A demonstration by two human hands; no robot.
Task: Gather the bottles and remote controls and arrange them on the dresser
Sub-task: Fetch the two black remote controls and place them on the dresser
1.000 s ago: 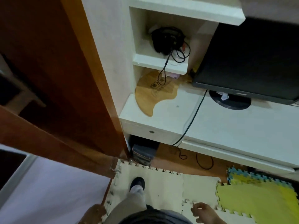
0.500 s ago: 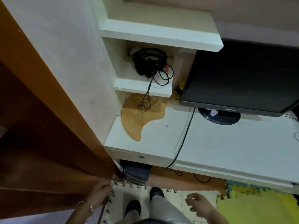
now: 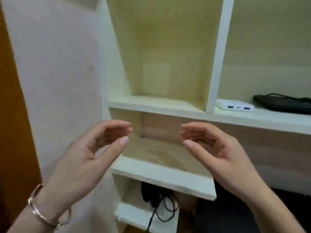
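My left hand (image 3: 94,153) and my right hand (image 3: 217,152) are raised side by side in front of a cream shelf unit (image 3: 161,177). Both are empty, palms turned toward each other, fingers curved and apart from the thumbs. A metal bracelet (image 3: 42,214) circles my left wrist. The two open compartments behind my hands hold nothing. No bottle or remote control shows in this view.
A white power bank (image 3: 235,105) and a black flat object with cords (image 3: 284,104) lie on the upper right shelf. Black headphones with a cable (image 3: 154,199) sit in the lower compartment. A pale wall (image 3: 55,81) and brown door edge (image 3: 11,132) stand left.
The view has swung up from the floor and desk to the upper shelves. Both hands have risen from down by my legs to chest height in front of the shelves.
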